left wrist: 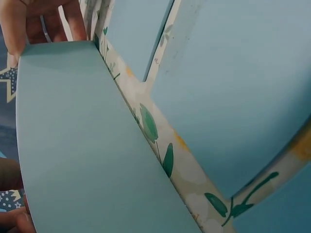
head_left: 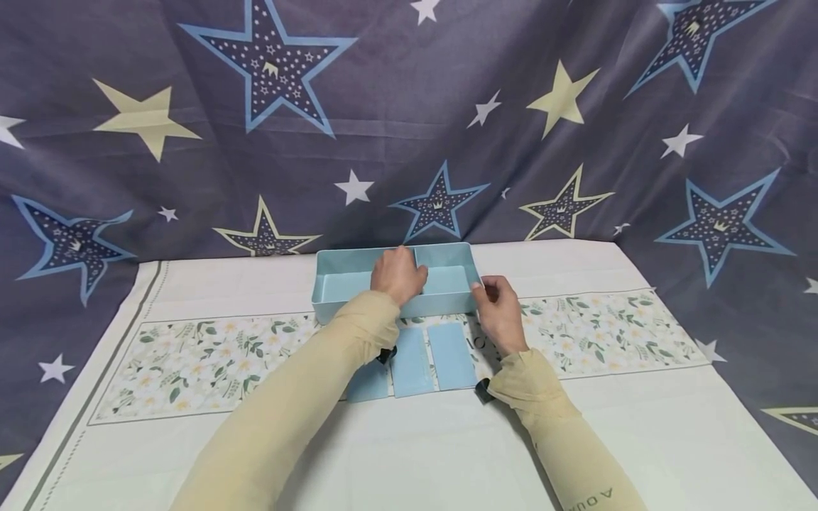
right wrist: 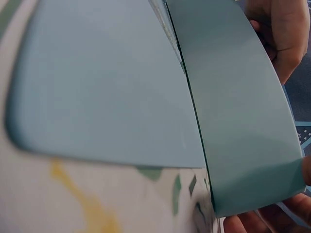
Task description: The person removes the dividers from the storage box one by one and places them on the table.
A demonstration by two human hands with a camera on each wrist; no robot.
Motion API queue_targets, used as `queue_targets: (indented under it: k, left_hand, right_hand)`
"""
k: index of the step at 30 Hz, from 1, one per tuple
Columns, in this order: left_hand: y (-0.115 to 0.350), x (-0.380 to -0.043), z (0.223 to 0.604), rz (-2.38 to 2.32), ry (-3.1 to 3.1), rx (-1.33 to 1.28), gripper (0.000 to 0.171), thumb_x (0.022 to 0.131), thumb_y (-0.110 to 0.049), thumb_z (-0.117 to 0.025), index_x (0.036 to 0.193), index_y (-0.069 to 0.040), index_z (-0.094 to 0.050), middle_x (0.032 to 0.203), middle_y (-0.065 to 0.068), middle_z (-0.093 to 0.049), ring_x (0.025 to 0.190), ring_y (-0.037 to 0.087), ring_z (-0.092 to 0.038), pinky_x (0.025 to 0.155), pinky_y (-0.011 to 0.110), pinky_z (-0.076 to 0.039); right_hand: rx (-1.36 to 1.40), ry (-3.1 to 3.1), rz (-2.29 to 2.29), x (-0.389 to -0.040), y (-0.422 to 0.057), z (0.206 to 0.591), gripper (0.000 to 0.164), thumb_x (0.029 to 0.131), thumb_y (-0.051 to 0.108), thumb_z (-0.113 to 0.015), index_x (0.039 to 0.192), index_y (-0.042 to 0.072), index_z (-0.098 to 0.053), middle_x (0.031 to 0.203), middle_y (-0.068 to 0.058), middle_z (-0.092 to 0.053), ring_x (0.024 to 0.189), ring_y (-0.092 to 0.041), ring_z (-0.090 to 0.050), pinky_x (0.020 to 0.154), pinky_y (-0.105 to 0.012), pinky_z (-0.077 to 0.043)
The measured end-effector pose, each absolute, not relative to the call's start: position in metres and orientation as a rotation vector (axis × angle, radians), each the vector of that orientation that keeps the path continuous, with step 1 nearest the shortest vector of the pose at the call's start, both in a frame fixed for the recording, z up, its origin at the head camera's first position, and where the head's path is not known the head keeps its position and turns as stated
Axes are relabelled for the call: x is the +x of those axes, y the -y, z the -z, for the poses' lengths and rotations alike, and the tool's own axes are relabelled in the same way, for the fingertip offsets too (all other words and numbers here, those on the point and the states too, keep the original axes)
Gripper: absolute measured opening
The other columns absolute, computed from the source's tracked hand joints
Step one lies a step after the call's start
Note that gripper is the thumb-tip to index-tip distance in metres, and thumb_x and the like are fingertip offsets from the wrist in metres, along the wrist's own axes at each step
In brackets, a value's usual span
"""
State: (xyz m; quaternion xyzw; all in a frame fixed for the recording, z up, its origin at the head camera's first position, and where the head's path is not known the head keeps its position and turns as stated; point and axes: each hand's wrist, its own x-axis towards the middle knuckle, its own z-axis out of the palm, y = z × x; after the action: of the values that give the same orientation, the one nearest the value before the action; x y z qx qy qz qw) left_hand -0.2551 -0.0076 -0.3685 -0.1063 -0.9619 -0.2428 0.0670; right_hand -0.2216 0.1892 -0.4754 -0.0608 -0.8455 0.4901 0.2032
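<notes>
A long light-blue box (head_left: 358, 309) with an open top stands near the back of the table. Across its inside runs a thin divider (head_left: 415, 255). My left hand (head_left: 397, 275) reaches down into the box from above and pinches this divider, fingers on its left and thumb to the right; the fingertips are hidden in the head view. At the box's right end, my right hand (head_left: 500, 312) grips the corner, thumb at the rim. In the right wrist view its fingers (right wrist: 272, 218) curl under the end of the box's front wall (right wrist: 238, 111).
Three flat light-blue panels (head_left: 412, 362) lie side by side in front of the box, the leftmost partly under my left forearm. A floral strip (head_left: 211, 362) crosses the white tablecloth (head_left: 409, 454). Behind hangs a dark curtain (head_left: 409, 92) with stars.
</notes>
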Motion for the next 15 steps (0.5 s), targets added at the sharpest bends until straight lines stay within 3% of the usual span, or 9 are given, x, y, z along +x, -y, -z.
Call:
queue_targets:
  k: [6,15]
  left_hand:
    - [0.0057,-0.2600,0.3704,0.720,2.948,-0.279,0.027,0.081,-0.029,-0.057,0.065,-0.007,-0.059,0.069,0.015,-0.061,0.055,0.023,-0.053,0.053,0.039,-0.049]
    - [0.0031,-0.2633,0.3731,0.736,2.972,-0.241,0.022,0.078,-0.022,-0.056,0.059,-0.011,-0.056,0.059,0.009,-0.056,0.053,0.022,-0.051,0.050,0.037,-0.047]
  right_hand:
    - [-0.179,2.362,-1.360,-0.2217,-0.1898,0.4772,0.060,0.078,0.075,-0.037,0.104,0.023,-0.052,0.097,0.002,-0.055,0.085,-0.012,-0.050,0.070,-0.040,-0.048]
    - [-0.177,2.357,-1.361,-0.2226,-0.1892,0.4775,0.060,0.078,0.074,-0.037,0.105,0.022,-0.051,0.098,0.002,-0.054,0.085,-0.011,-0.050,0.070,-0.039,-0.048]
